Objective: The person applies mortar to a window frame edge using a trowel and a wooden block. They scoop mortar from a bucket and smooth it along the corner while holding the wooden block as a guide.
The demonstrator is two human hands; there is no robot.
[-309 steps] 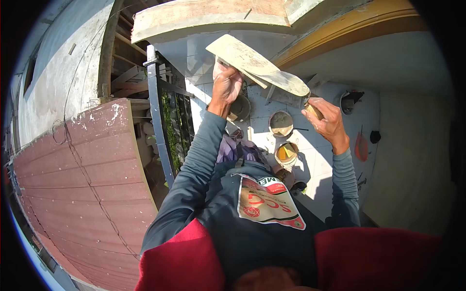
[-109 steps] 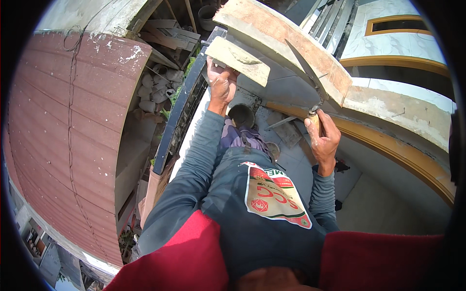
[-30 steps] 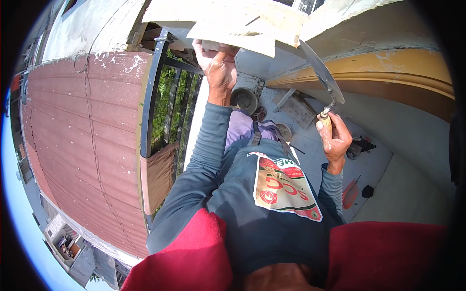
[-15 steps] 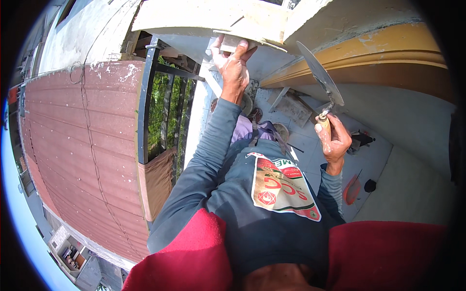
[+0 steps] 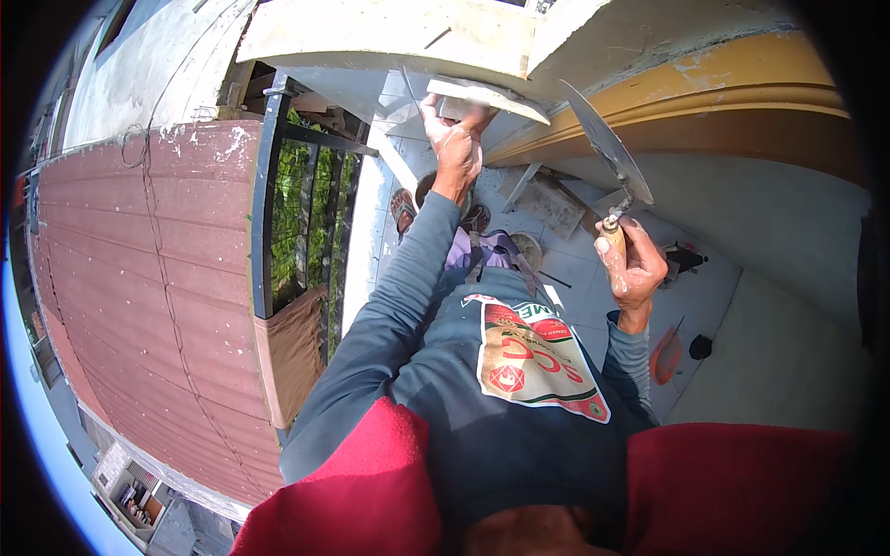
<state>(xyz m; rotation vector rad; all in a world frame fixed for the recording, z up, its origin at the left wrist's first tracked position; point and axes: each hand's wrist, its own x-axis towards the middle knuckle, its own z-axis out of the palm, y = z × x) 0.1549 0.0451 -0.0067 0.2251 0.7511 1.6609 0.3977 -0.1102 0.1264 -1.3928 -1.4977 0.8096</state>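
My left hand is raised and grips a flat plastering board from below, pressing it up against the underside of a pale concrete ledge. My right hand is shut on the wooden handle of a pointed steel trowel, blade tilted up and held apart from the board, in front of a yellow moulding. Both arms wear grey-blue long sleeves.
Far below lies a tiled floor with buckets, a pair of sandals and loose tools. A black metal railing with greenery behind it and a reddish-brown roof lie to the left. A white wall stands lower right.
My left hand has swung the board rightward and pushed it up under the ledge. My right hand has kept the trowel in nearly the same place.
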